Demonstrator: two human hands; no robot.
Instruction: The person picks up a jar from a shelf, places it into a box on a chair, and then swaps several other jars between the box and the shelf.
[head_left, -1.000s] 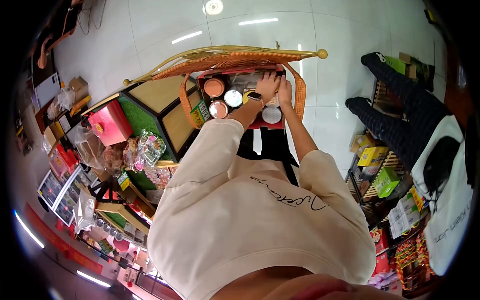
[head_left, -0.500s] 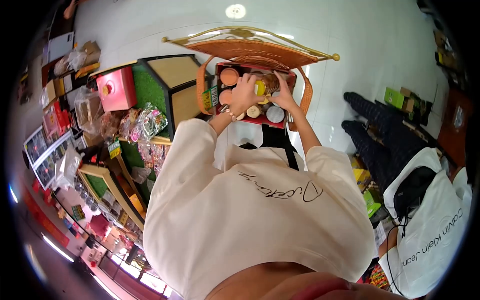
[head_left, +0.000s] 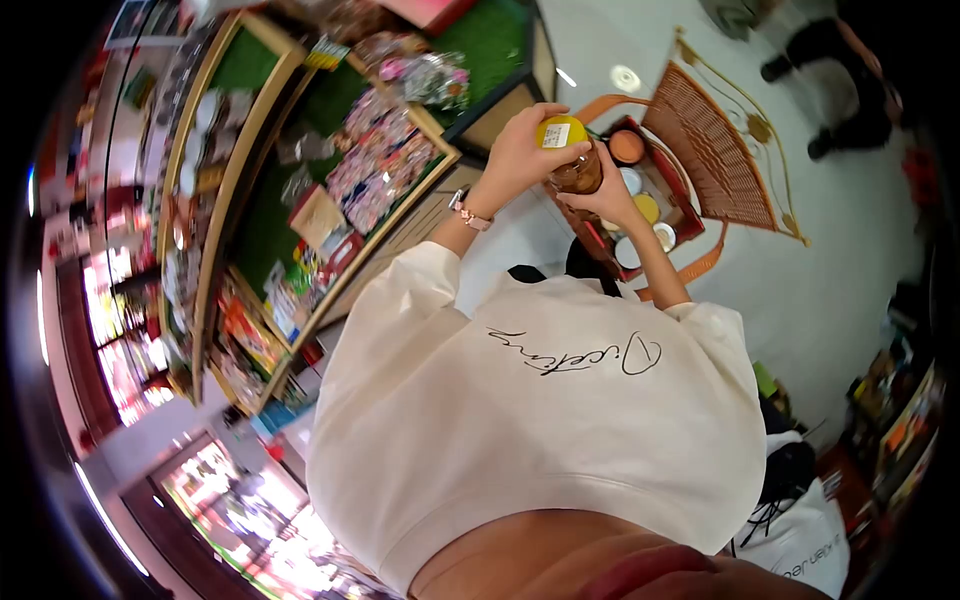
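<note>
A clear jar (head_left: 579, 176) with brown contents is held between my two hands, its yellow lid (head_left: 550, 133) towards me. A white label sits on the lid. My left hand (head_left: 522, 150) curls round the lid and upper side of the jar. Lower down on the other side, my right hand (head_left: 608, 193) grips the jar body. Just beyond, a red box (head_left: 690, 222) holds several containers, among them one with an orange lid (head_left: 627, 147) and one with a white lid (head_left: 664, 236). My right wrist and hand cover part of the box.
The box rests in a wicker chair (head_left: 715, 150) with a gold metal frame. To the left, wooden display bins (head_left: 440, 160) lined with green hold wrapped goods. Another person's legs (head_left: 835, 85) are at upper right. A white bag (head_left: 800, 535) lies at lower right.
Both hands have lifted the yellow-lidded jar out of the box and moved it left. The view has turned towards the display bins.
</note>
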